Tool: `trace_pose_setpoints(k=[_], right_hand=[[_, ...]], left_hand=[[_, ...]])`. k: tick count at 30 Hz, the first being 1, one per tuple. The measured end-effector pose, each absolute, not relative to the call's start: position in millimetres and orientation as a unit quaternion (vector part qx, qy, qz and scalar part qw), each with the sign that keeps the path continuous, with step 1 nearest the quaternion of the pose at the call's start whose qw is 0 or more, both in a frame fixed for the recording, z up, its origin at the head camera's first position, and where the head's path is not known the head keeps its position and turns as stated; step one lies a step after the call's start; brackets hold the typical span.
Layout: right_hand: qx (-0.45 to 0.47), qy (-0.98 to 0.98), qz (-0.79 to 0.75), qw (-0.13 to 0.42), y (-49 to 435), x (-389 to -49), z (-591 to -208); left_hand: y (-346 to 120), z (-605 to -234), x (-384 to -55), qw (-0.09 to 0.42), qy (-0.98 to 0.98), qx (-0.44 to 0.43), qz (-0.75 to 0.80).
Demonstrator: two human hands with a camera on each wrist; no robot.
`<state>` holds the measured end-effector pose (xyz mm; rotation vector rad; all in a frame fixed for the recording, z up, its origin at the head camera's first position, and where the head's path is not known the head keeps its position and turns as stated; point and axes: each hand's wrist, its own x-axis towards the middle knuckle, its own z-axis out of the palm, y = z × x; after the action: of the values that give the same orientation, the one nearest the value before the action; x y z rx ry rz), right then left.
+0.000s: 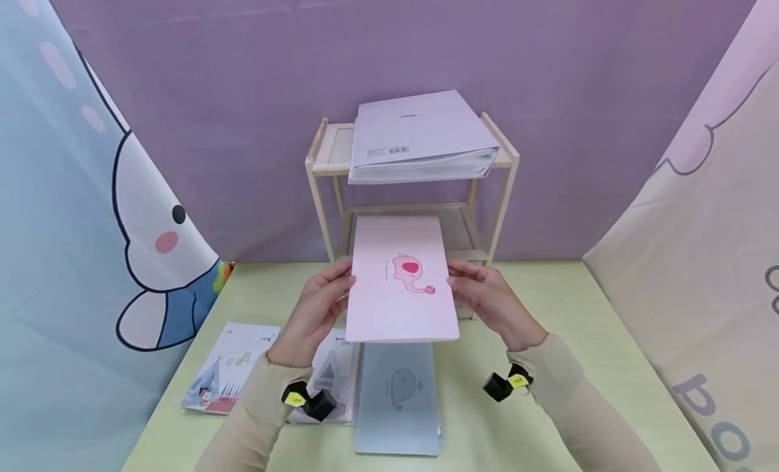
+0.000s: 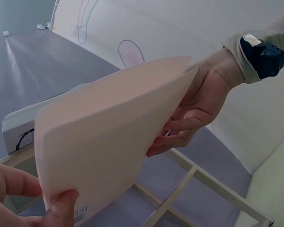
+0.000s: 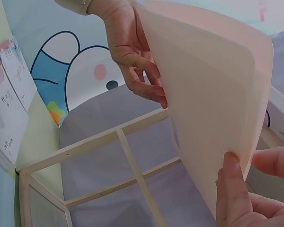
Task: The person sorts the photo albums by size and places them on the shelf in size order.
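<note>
A pink notebook with an elephant drawing on its cover is held up between both hands, in front of the small wooden shelf rack. My left hand pinches its left edge, thumb on the cover and fingers curled beneath. On the opposite edge, my right hand pinches it the same way. The wrist views show the notebook's pale underside, its covers bowed slightly apart. Below it on the table lies a blue-grey notebook with a whale drawing, partly covered from view at its top.
Large white books lie stacked on the rack's top shelf, overhanging its front edge. Two white illustrated booklets, one at the far left and one partly behind the left forearm, lie on the green table. Printed curtains hang at both sides.
</note>
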<state>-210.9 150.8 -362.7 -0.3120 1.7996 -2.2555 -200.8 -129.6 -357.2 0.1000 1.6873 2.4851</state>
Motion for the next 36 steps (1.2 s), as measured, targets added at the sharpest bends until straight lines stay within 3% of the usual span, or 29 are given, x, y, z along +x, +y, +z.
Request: trace_pose_setpoints(k=[12, 36], right_hand=[[-0.146, 0.621, -0.761, 0.118, 149, -224, -357], [-0.102, 0.661, -0.733, 0.125, 136, -258, -354]], left_hand=[[-133, -348, -214, 0.071, 0.601, 0.023, 0.796], [-139, -353, -250, 0.068, 0.666, 0.017, 0.743]])
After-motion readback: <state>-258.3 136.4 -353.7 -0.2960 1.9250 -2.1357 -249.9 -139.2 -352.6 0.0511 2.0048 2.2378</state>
